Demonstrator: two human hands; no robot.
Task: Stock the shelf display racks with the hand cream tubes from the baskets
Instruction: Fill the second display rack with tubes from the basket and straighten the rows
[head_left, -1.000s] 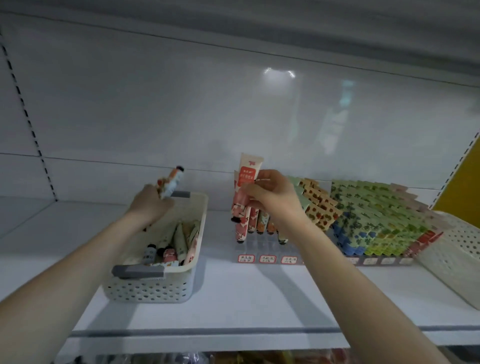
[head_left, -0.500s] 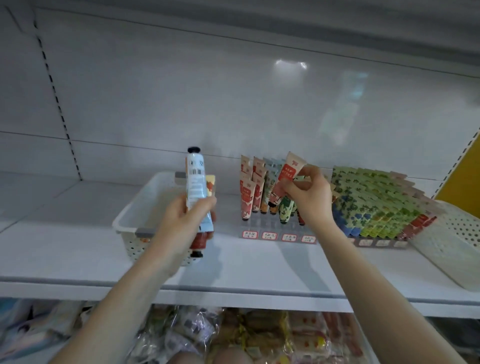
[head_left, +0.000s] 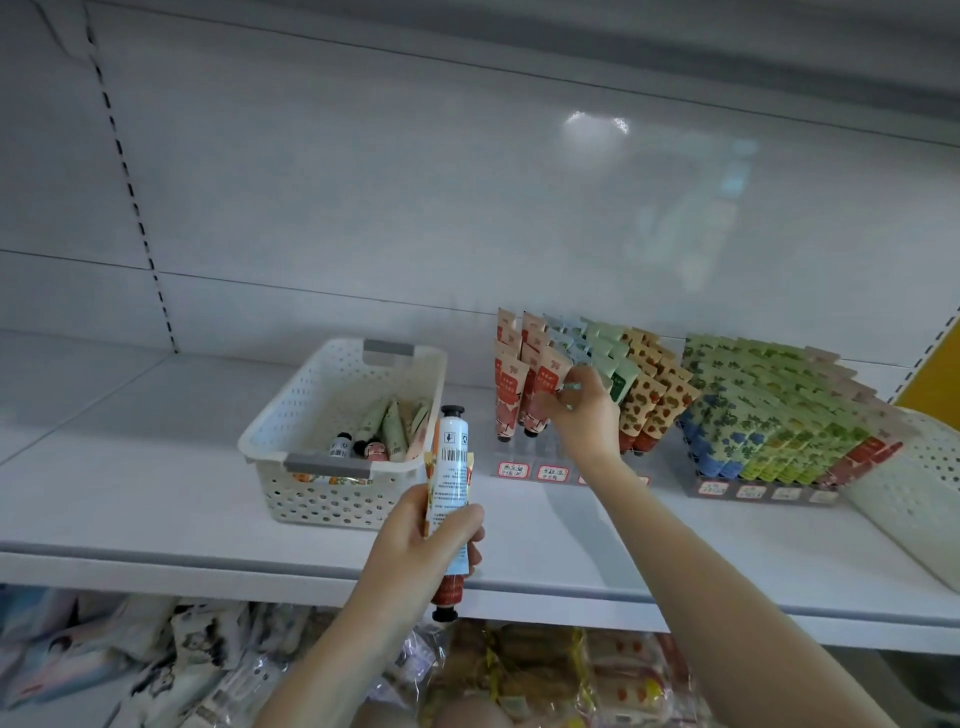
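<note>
I grip spare tubes (head_left: 451, 470) in the left hand (head_left: 415, 540) near the rack (head_left: 519, 470) as supply; the right hand (head_left: 584, 418) pinches a red tube (head_left: 549, 382), seating it.

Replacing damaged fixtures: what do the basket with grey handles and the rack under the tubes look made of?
Basket: matt white moulded plastic, going by its regular holes and rounded rim; the grey handles look plastic too. Rack: probably clear glossy acrylic, since the shelf shows through its front around the price labels.
</note>
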